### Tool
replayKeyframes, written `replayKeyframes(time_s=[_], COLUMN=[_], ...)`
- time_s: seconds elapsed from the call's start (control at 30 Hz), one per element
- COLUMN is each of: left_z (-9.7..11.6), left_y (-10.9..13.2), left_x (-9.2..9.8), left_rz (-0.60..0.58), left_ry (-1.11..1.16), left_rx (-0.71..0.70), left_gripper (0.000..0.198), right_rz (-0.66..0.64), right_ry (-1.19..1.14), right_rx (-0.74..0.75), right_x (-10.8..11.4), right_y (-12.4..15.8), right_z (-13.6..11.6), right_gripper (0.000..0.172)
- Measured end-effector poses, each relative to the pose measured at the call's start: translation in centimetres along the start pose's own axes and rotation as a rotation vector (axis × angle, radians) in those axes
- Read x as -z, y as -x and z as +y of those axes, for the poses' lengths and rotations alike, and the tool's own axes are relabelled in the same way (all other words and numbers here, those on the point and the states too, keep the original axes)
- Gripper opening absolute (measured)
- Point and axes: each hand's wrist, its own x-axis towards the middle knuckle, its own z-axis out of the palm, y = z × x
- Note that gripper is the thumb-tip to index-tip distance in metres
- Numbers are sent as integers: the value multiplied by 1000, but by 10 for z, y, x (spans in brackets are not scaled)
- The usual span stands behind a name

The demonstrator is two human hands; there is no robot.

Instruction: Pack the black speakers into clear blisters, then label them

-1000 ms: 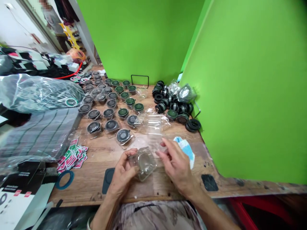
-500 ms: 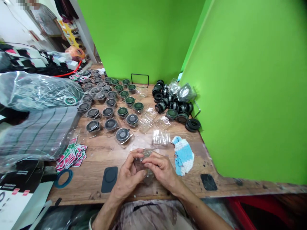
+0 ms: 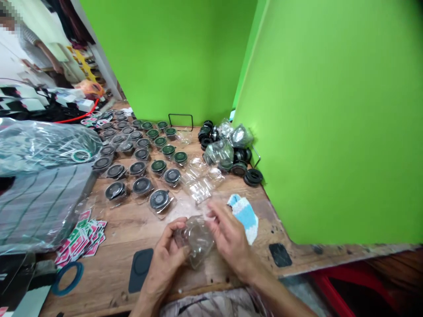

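Clear plastic blister pack (image 3: 194,241) between both hands, low over the wooden bench (image 3: 112,264)

Left hand (image 3: 162,264) curled round its near side, gripping; right hand (image 3: 231,242) half open, barely touching. Light, thin, crushable, probably slippery: best taken by the flat rim. Roundish, long axis unclear. Just past the grip, blue-and-white cloth (image 3: 244,215); farther, packed black rings (image 3: 159,199).

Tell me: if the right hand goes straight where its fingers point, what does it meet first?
Probably the clear plastic blister on the wooden table, just beyond the right hand; depth is unclear.
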Motion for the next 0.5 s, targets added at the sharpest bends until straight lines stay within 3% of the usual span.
replayKeyframes(time_s=[0.13, 0.33, 0.43, 0.5], left_z=[-12, -11, -9, -12], left_y=[4, 3, 0, -4], left_x=[-3, -10, -11, -7], left_rz=[-96, -129, -113, -148], left_ry=[-20, -153, -107, -96], left_rx=[0, -59, -14, 27], left_gripper=[42, 39, 39, 41], right_rz=[-169, -163, -173, -178], right_ry=[-95, -266, -204, -40], right_rx=[33, -168, -106, 38], right_x=[-23, -19, -12, -11], right_y=[22, 26, 24, 25], right_z=[-3, 5, 8, 9], right_gripper=[17, 12, 17, 20])
